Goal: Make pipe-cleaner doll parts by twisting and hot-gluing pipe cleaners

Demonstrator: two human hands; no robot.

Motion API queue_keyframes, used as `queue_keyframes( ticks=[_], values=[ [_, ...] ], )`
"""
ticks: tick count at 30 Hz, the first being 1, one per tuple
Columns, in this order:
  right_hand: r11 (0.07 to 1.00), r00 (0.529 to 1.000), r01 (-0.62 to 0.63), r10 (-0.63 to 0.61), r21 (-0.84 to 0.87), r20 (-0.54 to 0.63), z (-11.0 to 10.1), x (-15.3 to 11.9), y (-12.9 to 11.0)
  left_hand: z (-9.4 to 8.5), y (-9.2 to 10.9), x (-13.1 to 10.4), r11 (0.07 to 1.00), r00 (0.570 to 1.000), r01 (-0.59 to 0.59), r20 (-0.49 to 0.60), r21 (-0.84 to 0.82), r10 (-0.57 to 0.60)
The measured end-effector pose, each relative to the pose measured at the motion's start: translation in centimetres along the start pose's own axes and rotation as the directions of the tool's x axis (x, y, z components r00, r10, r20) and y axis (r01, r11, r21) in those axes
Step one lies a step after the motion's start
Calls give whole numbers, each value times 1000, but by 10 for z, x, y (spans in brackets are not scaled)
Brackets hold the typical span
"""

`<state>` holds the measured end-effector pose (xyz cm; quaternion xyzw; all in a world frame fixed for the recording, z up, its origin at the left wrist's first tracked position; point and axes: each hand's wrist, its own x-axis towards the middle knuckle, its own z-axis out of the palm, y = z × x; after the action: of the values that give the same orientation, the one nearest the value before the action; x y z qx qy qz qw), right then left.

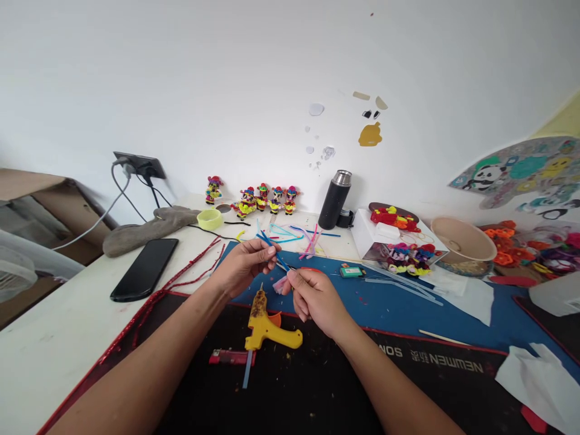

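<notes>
My left hand (247, 266) pinches blue pipe cleaners (263, 237) between thumb and forefinger; their ends stick out above the fingers. To its right, my right hand (312, 299) is closed with thumb and forefinger pinched at the lower end of the same blue strand, which runs between the two hands. A small pink piece (280, 286) shows beside the right fingertips; whether it is held cannot be told. Below the hands, a yellow glue gun (267, 332) lies on the black mat, its nozzle pointing away from me. A red lighter (226, 356) lies left of it.
A black phone (145, 270) and red stems (156, 296) lie at left. Small figures (247, 202) stand along the wall. A black thermos (335, 200), a white box (367, 237) and a beige bowl (464, 240) stand behind the blue mat (385, 308). Colored pipe cleaners are scattered beyond my hands.
</notes>
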<state>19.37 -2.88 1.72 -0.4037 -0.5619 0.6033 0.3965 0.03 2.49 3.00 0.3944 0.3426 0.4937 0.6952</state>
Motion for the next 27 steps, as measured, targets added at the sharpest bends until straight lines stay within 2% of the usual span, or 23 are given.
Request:
queue_keyframes(
  ticks=[9, 13, 16, 21, 27],
  values=[
    [998, 999, -32, 31, -54, -32, 1, -1, -2, 1, 0, 0, 998, 999, -35, -40, 43, 37],
    [999, 999, -34, 33, -34, -25, 1, 0, -3, 1, 5, 1, 995, 996, -14, -93, -104, 4],
    [999, 999, -10, 8, -35, -39, 2, 0, -1, 1, 7, 2, 976, 988, 48, -131, -214, -77],
    [998, 992, -1, -7, -66, -122, 4, 1, -1, 2, 5, 1, 964, 978, 181, -70, -194, -198],
    [994, 974, 70, -86, -84, -209, 3, 2, 1, 3, 0, 0, 971, 976, 212, -26, -110, -216]
  ],
)
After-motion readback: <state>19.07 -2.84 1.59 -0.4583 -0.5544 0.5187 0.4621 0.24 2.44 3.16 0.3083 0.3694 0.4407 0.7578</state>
